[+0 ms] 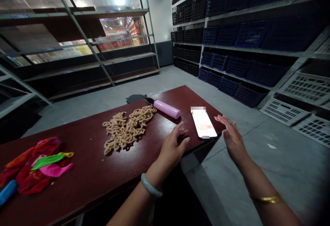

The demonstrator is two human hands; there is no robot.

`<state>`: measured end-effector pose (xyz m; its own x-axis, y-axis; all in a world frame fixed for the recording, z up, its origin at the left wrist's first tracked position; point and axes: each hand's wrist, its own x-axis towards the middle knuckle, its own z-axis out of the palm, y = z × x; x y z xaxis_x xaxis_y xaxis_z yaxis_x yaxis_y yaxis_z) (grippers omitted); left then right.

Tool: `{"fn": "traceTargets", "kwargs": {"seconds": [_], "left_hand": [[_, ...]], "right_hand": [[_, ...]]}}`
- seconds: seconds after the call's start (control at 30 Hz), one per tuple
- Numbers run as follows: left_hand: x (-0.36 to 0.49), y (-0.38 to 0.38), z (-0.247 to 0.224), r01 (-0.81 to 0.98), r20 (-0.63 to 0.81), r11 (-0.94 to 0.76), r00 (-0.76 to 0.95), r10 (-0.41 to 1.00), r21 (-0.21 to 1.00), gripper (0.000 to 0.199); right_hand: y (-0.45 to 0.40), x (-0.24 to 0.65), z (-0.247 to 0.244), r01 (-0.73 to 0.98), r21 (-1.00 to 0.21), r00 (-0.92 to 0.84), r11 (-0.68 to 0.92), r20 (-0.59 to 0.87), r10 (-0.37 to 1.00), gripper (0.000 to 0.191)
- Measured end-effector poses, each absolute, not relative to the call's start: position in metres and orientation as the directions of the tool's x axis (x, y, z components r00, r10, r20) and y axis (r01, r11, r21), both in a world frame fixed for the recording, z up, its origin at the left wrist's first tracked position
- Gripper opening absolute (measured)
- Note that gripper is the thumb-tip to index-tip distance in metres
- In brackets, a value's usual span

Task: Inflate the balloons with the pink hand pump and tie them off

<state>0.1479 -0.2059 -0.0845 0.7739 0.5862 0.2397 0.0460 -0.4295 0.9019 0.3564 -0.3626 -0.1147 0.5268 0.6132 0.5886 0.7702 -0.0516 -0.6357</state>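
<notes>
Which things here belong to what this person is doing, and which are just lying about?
Likely in use, judging by nearness:
- lit phone, lying between the open left hand and open right hand

Apparently just lying about:
- pink cylinder
- beige twisted pieces
- bright limp pieces
- shelved blue crates

Blue crates on shelves, black crates farther back, white crates lower right, rack at left, grey floor.

Phone blurred at both ends; colourful heap cut off left
</notes>
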Motion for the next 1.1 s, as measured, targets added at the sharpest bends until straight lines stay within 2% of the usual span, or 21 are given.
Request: {"fn": "traceTargets", "kwargs": {"seconds": [0.37,0.7,0.9,1.1], "left_hand": [[0.149,-0.207,-0.081,0.055,0.235,-0.43,0.772,0.59,0.901,0.06],[0.149,-0.206,-0.087,0.022,0.257,-0.425,0.768,0.587,0.905,0.059],[0.148,-0.206,-0.087,0.036,0.249,-0.425,0.764,0.595,0.905,0.058],[0.147,-0.207,-0.081,0.055,0.24,-0.436,0.77,0.591,0.898,0.048]], "right_hand": [[-0.363,0.361,-0.132,0.812,-0.581,0.456,-0.062,0.563,0.69,0.06],[-0.365,0.359,-0.135,0.829,-0.557,0.436,-0.047,0.59,0.68,0.056],[-0.369,0.361,-0.138,0.823,-0.566,0.437,-0.047,0.58,0.688,0.053],[-0.374,0.357,-0.135,0.798,-0.602,0.458,-0.034,0.568,0.684,0.053]]}}
